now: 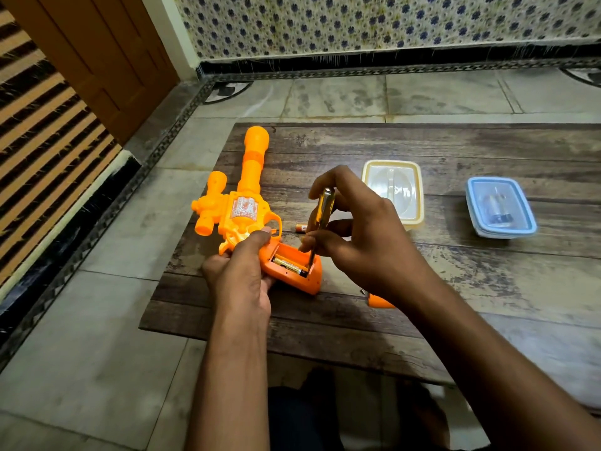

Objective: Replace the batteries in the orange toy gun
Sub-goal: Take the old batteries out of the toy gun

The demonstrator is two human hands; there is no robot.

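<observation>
I'm looking down at the orange toy gun (242,203), lying with its barrel pointing away from me at the near-left corner of the counter (455,288), its grip turned up so the open battery bay faces me. My left hand (242,271) is wrapping round the neck of the grip, thumb and fingers (260,234) curled on the plastic just behind the trigger guard, steadying it. My right hand (357,236) is pinching the yellow-handled screwdriver (322,209) between thumb and fingers, shaft nearly upright, tip dipping into the far end of the bay beside the battery (287,265) seated there. I'm judging this as the prying-out step, with one cell already out: a loose battery (301,227) is lying on the counter just behind the grip. The gun looks like thin, hollow moulded plastic, light and stiff but likely to flex or crack at the bay walls, so I'm wanting my hold on the thick grip, not the barrel. The battery looks smooth and slippery; I'd lever it at its end. An orange piece (379,301), probably the cover, is peeking out beneath my right wrist. A clear tub (393,193) and a blue-lidded tub (500,206) are sitting further right.
</observation>
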